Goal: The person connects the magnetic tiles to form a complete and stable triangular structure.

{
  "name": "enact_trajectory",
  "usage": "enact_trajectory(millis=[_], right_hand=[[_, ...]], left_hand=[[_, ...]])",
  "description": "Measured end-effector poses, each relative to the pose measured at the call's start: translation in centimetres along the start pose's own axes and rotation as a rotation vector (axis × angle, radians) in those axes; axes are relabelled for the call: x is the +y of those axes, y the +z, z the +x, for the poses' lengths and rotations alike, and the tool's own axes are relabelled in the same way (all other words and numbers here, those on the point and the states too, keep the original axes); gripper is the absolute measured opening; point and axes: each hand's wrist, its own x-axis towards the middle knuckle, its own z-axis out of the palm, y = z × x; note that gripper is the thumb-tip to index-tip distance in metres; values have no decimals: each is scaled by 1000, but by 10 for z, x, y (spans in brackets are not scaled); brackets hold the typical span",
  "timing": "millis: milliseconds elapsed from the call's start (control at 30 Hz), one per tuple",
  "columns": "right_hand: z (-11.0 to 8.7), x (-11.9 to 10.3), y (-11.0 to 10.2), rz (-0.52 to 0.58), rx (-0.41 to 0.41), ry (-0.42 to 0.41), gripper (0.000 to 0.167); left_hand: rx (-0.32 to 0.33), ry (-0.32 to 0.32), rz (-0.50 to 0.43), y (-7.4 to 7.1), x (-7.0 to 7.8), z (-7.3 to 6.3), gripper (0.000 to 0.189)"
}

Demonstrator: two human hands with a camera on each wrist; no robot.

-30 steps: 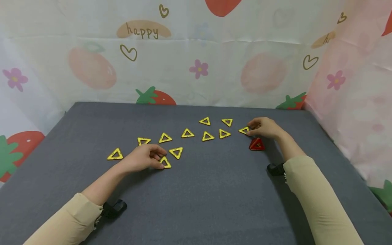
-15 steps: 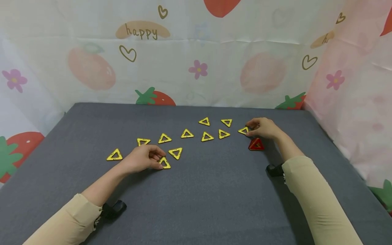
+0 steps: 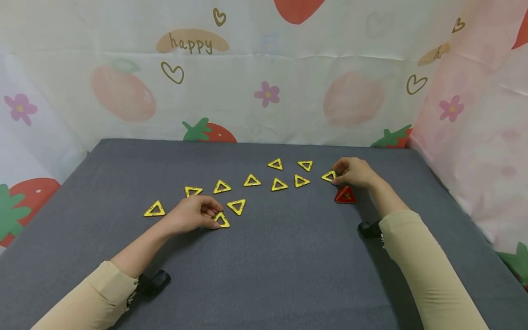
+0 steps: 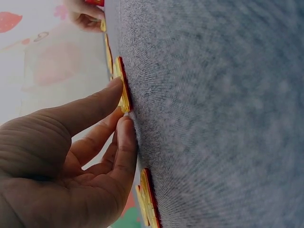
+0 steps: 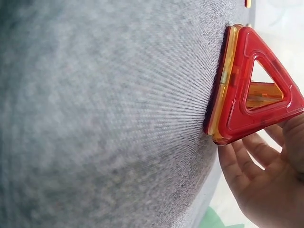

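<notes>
My left hand (image 3: pixel 191 214) pinches a flat yellow triangle tile (image 3: pixel 224 221) on the table. In the left wrist view, the thumb lies over that tile's edge (image 4: pixel 124 92) with the fingers behind it. To the right, my right hand (image 3: pixel 358 173) grips another yellow triangle tile (image 3: pixel 328 176) between thumb and fingertips. Just in front of that hand sits a small pyramid of red triangle tiles (image 3: pixel 345 195). The right wrist view shows the pyramid's red face (image 5: pixel 237 102) with a triangular window and a yellow-edged layer at its base; it partly hides the hand.
Several more yellow triangle tiles lie flat in a loose slanting band, from a far-left one (image 3: pixel 154 209) to a back-right one (image 3: pixel 305 165). One tile (image 3: pixel 237 206) is close to my left fingertips. The grey-covered table (image 3: pixel 280 270) ends at a printed curtain (image 3: pixel 297 119).
</notes>
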Motion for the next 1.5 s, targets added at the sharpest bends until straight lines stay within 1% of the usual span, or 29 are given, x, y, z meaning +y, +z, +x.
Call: enact_trajectory(millis=[367,533,667,800,967,1100,1233,1400,1500], right_hand=[[3,-4,2,44,23,23,40],[4,-7,1,31,37,15,39],[3,-10,-1,23,61,-5,33],[0,-14,-4,41,114,-29,25],[-4,-25,-11,131,191,-69,23],[-6,-43,-12,223,214,-128,23],[-11,-64,-8,293,161,-184,24],[-21,-86,8,364,43,-228,24],[-28,-98,19,399,-39,-255,23]], left_hand=[[4,11,1,0,1,-2,36],[5,8,-1,0,1,-2,36],[9,-5,7,0,0,-1,35],[9,-3,9,0,-1,0,35],[6,8,6,1,0,0,35],[8,11,11,0,1,-1,35],[8,11,11,0,1,-1,34],[7,7,12,0,0,-2,33],[8,15,15,0,1,-2,33]])
